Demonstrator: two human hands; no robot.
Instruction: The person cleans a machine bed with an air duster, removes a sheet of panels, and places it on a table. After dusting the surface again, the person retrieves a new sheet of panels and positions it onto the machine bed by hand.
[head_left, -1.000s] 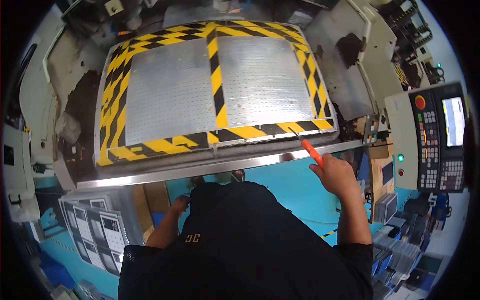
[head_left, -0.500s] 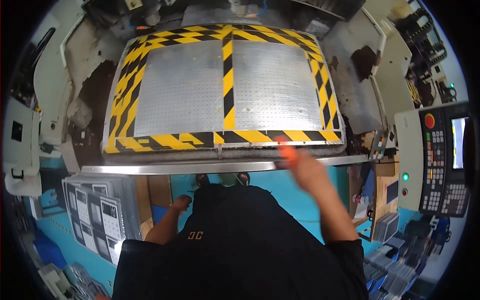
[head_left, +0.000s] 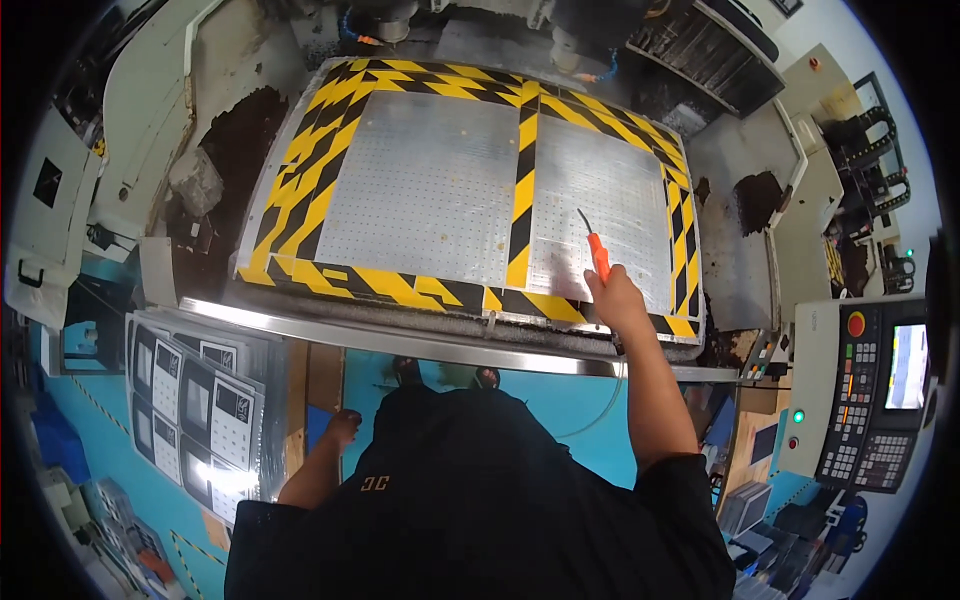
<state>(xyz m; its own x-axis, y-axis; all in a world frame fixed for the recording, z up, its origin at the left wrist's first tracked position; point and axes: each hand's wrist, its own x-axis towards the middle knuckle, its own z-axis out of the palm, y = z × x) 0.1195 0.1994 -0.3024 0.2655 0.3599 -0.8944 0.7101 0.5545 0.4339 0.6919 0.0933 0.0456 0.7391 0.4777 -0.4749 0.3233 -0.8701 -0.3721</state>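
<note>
Nearest, at lower centre of the frame, the left hand [head_left: 343,428] hangs beside the person's dark top, low and left of the body. It holds nothing that can be seen; whether its fingers are curled or loose cannot be told at this size.

Further out, right of centre, the right hand [head_left: 617,300] is clenched around the orange handle of a tool [head_left: 596,248]. The thin metal blade points away from the person and lies over the right perforated plate [head_left: 610,215]; contact between tip and plate cannot be confirmed. The hand itself sits over the yellow-and-black striped border [head_left: 400,285] at the near edge.

Hazards, judged from this position:
- Slip. The plate surface is smooth metal with fine holes. Side pressure could let the tip skate and scratch the plate or tear the striped border.
- Snag. A tip catching in a hole could bend the thin blade or jerk the wrist.
- Overreach. The arm is extended across the steel front rail [head_left: 420,345], with only one hand engaged. A sudden release could carry the body toward the machine.

Beyond, dark chip heaps [head_left: 235,140] lie at upper left beside the plate, and a control panel [head_left: 870,400] stands at far right, apart from both hands.
</note>
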